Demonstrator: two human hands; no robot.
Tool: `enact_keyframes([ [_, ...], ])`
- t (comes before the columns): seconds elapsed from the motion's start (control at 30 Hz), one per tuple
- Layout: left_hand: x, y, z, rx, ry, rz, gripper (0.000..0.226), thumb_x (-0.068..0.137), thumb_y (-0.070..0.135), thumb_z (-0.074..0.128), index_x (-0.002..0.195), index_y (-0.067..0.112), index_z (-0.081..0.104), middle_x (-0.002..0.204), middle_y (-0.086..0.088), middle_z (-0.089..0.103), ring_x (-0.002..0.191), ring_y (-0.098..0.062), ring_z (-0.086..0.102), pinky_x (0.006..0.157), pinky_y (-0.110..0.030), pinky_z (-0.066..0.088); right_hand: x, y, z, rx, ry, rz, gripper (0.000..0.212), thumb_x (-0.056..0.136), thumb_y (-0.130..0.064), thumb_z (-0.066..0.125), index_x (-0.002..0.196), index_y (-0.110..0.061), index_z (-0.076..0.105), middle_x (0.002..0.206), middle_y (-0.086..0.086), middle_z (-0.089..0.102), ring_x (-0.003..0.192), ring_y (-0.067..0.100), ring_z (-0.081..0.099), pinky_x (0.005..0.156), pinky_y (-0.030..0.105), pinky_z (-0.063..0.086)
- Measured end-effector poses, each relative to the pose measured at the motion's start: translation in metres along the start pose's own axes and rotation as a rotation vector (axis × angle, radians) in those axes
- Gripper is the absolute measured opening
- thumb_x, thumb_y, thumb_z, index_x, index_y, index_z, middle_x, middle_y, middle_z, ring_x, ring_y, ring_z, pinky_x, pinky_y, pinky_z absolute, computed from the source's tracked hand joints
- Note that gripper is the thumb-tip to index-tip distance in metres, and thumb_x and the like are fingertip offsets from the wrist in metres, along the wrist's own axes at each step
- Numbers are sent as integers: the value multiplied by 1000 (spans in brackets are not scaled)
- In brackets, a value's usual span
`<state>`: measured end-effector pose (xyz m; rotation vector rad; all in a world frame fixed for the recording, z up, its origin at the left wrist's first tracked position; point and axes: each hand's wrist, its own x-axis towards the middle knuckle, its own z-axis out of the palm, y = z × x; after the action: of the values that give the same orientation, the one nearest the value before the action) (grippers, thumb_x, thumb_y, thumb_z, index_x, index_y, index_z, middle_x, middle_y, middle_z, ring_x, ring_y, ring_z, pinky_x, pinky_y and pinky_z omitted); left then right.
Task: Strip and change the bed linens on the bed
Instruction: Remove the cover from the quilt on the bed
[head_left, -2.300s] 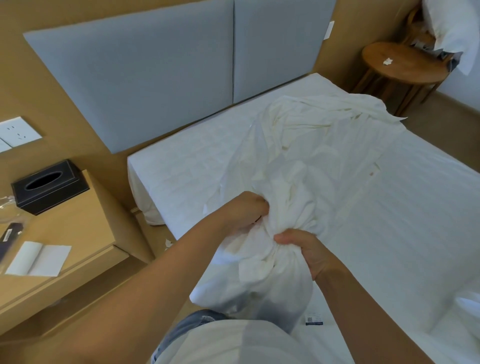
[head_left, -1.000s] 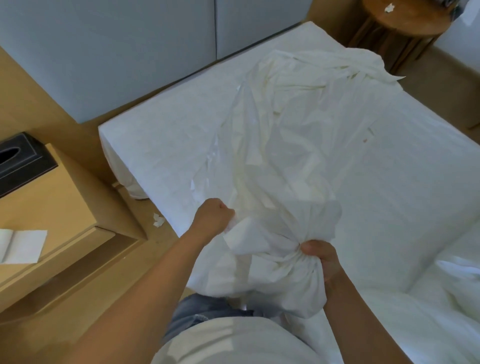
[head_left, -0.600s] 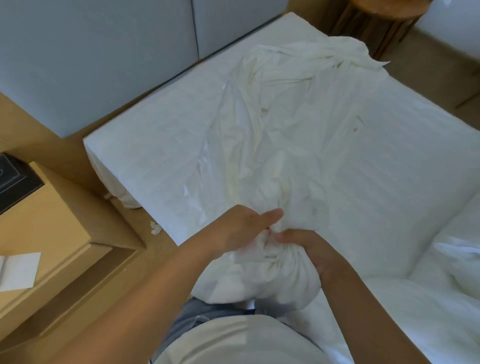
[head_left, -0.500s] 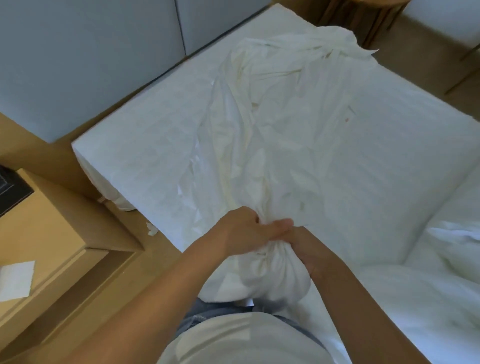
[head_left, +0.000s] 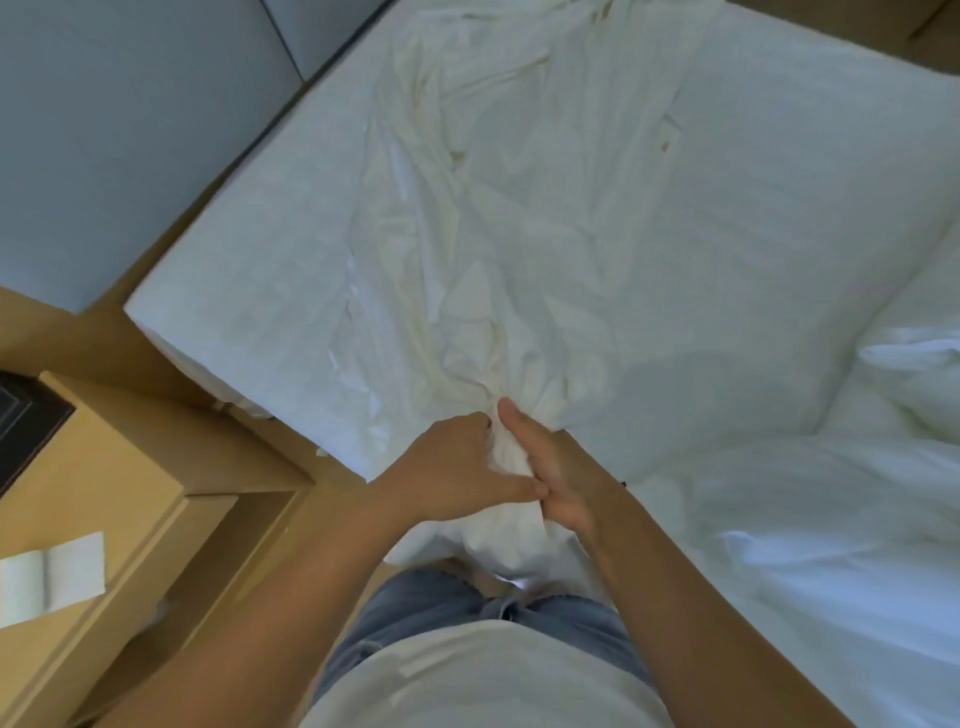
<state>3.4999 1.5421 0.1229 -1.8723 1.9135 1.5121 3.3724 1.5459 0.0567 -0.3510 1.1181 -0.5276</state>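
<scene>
A crumpled white sheet (head_left: 498, 234) lies in a long bunched strip across the bare white mattress (head_left: 753, 182), running from the far side to the near edge. Its near end is gathered into a tight wad against my waist. My left hand (head_left: 452, 467) grips that wad from the left, thumb stretched across it. My right hand (head_left: 558, 467) holds it from the right, thumb pointing up, fingers wrapped behind the cloth. The two hands touch each other.
A wooden nightstand (head_left: 130, 499) stands at the left with a black tissue box (head_left: 26, 426) and a white folded paper (head_left: 52, 577). The grey padded headboard (head_left: 130, 130) is at the upper left. A white duvet (head_left: 831, 519) is heaped on the right.
My hands have come together on the sheet's gathered end and drawn it closer to my body. More of the sheet is bunched, and my view has tipped downward.
</scene>
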Motion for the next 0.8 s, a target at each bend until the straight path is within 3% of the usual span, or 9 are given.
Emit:
enact_keyframes([
  [0.1,2,2,0,27,27,-37,42,66,50,79,85,23,52,80,9,56,69,-3,52,54,-10,40,3,1,3,22,-90,11,56,84,-54,61,119,-10,55,92,0,61,80,14,60,73,30,50],
  [0.2,7,5,12,-1,164,-90,35,67,33,78,91,21,55,85,7,60,74,-2,57,56,-14,43,6,2,4,31,-193,-2,67,86,-52,60,131,-5,50,95,-2,61,84,13,59,78,30,49],
  [0.43,27,-10,61,3,373,-250,26,75,24,62,97,11,58,81,5,62,72,-9,59,57,-23,45,14,20,-14,-106,-282,10,52,93,-43,52,130,-6,52,114,4,60,89,10,58,90,31,45],
  [0.57,33,-29,81,36,396,-298,24,84,29,52,102,13,53,85,1,63,75,-15,61,60,-25,45,12,46,-23,-283,-263,27,59,92,-53,47,131,-8,52,129,10,56,112,20,53,104,38,36],
  [0.63,34,-39,85,64,375,-335,29,83,28,54,106,10,50,88,-2,63,78,-20,61,62,-28,43,12,55,-38,-305,-211,34,52,89,-53,51,122,-13,58,126,8,58,118,28,53,100,39,41],
  [0.7,33,-48,85,64,380,-376,35,80,22,59,111,9,48,93,-5,62,79,-22,58,65,-30,42,18,65,-67,-398,-54,-7,36,86,-47,57,109,-21,61,114,-3,60,109,21,55,84,27,45],
  [0.73,33,-51,83,52,381,-391,36,79,20,60,111,9,48,94,-6,61,81,-23,57,66,-30,42,23,74,-85,-573,86,-22,34,85,-44,59,109,-20,59,113,-4,58,108,20,53,79,26,42],
  [0.8,33,-55,81,23,360,-408,33,76,19,61,105,10,49,90,-4,59,82,-23,56,66,-30,42,36,97,-119,-1019,345,53,51,83,-44,61,122,-12,49,124,7,48,116,27,46,86,34,41],
])
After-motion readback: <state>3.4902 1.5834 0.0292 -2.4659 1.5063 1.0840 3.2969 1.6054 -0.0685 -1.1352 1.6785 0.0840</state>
